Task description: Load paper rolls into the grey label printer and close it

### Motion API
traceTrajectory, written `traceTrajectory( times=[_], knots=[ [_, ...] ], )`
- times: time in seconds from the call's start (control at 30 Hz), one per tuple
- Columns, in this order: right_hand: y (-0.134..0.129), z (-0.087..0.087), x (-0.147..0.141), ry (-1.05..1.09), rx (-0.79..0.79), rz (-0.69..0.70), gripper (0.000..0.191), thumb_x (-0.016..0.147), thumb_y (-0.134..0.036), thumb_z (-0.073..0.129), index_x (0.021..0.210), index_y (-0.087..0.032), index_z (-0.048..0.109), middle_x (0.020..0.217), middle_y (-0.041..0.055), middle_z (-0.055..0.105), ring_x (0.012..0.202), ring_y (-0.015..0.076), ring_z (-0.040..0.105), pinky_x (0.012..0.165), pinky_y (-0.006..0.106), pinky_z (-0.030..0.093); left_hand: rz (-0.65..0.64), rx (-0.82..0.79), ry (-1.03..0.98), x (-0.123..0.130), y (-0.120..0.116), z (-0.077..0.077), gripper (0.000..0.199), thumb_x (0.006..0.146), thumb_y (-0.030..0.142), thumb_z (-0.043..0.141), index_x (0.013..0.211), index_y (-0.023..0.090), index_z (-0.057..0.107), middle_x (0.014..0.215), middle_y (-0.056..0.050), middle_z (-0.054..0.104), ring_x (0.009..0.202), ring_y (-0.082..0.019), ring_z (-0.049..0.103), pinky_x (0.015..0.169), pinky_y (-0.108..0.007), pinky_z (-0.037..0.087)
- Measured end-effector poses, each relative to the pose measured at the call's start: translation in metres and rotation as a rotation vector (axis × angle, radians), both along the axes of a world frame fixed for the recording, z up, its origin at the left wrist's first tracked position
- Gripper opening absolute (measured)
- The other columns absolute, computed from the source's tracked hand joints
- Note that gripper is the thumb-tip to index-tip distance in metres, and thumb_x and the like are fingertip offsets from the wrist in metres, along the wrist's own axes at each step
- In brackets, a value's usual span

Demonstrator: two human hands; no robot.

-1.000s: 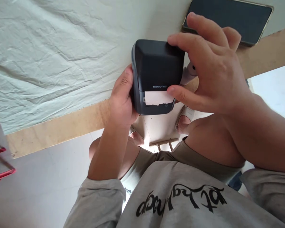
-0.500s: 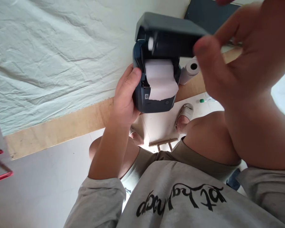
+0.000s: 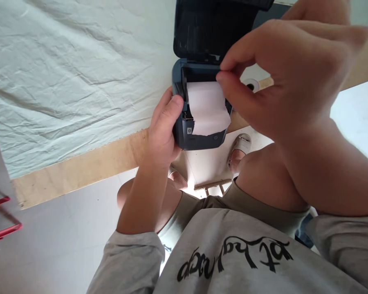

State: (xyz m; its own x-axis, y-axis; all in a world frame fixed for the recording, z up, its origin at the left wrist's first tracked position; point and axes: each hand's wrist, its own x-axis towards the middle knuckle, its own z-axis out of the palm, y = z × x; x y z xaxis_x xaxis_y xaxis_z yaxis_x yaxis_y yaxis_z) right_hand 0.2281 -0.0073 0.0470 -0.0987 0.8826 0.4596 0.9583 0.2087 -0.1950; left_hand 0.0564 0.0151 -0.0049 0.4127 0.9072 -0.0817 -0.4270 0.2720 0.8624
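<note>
A dark blue portable label printer (image 3: 202, 142) is held at its left side by my left hand (image 3: 165, 126), thumb on its edge and fingers wrapped beneath. Its lid (image 3: 213, 30) stands swung up and back. White paper (image 3: 209, 108) lies in the compartment, with a torn end hanging over the front panel. My right hand (image 3: 282, 77) is at the printer's upper right corner, thumb and forefinger pinched nearly together just above the paper. Whether anything is between those fingertips cannot be made out.
A white paper roll (image 3: 254, 84) stands behind my right hand, partly hidden. Pale creased cloth (image 3: 79, 81) covers the wooden table, whose bare edge (image 3: 79, 173) runs below. Red-edged items (image 3: 3, 232) are at far left. My legs and a slippered foot (image 3: 241, 149) are underneath.
The printer's lid has swung from partly raised to fully back. My right hand has left the lid and come down left to the compartment. My left hand keeps its hold.
</note>
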Motion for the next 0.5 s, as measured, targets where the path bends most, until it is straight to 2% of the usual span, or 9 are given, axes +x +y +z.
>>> traceTrajectory(
  times=[0.23, 0.33, 0.4, 0.5],
  knots=[
    [0.010, 0.016, -0.018, -0.189, -0.436, -0.055, 0.030, 0.088, -0.041, 0.041, 0.105, -0.026, 0.060, 0.081, 0.0052, 0.056, 0.108, 0.0305, 0.056, 0.089, 0.050, 0.047, -0.007, -0.003, 0.100, -0.002, 0.000, 0.002, 0.025, 0.084, 0.049, 0.055, 0.090, 0.026, 0.061, 0.097, -0.004, 0.068, 0.126, -0.028, 0.052, 0.094, -0.035, 0.050],
    [0.013, 0.018, -0.022, -0.252, -0.479, 0.020, 0.030, 0.087, -0.043, 0.044, 0.110, -0.028, 0.056, 0.082, 0.0060, 0.054, 0.110, 0.0314, 0.055, 0.091, 0.053, 0.044, -0.012, 0.007, 0.104, -0.003, 0.000, 0.004, 0.024, 0.084, 0.048, 0.054, 0.092, 0.026, 0.063, 0.095, -0.004, 0.069, 0.125, -0.028, 0.052, 0.092, -0.035, 0.050],
    [0.013, 0.017, -0.022, -0.284, -0.494, 0.073, 0.028, 0.087, -0.043, 0.045, 0.108, -0.028, 0.055, 0.080, 0.0063, 0.052, 0.110, 0.0311, 0.055, 0.092, 0.053, 0.044, -0.018, 0.013, 0.095, -0.004, 0.000, 0.006, 0.025, 0.085, 0.047, 0.054, 0.091, 0.026, 0.064, 0.092, -0.004, 0.068, 0.124, -0.028, 0.054, 0.092, -0.035, 0.050],
    [0.008, 0.018, -0.021, -0.265, -0.466, 0.083, 0.024, 0.085, -0.040, 0.048, 0.103, -0.026, 0.056, 0.078, 0.0058, 0.052, 0.107, 0.0307, 0.056, 0.091, 0.053, 0.044, -0.017, 0.005, 0.078, -0.004, 0.000, 0.006, 0.019, 0.085, 0.044, 0.056, 0.087, 0.026, 0.064, 0.092, -0.003, 0.068, 0.126, -0.026, 0.052, 0.092, -0.034, 0.050]
  ],
)
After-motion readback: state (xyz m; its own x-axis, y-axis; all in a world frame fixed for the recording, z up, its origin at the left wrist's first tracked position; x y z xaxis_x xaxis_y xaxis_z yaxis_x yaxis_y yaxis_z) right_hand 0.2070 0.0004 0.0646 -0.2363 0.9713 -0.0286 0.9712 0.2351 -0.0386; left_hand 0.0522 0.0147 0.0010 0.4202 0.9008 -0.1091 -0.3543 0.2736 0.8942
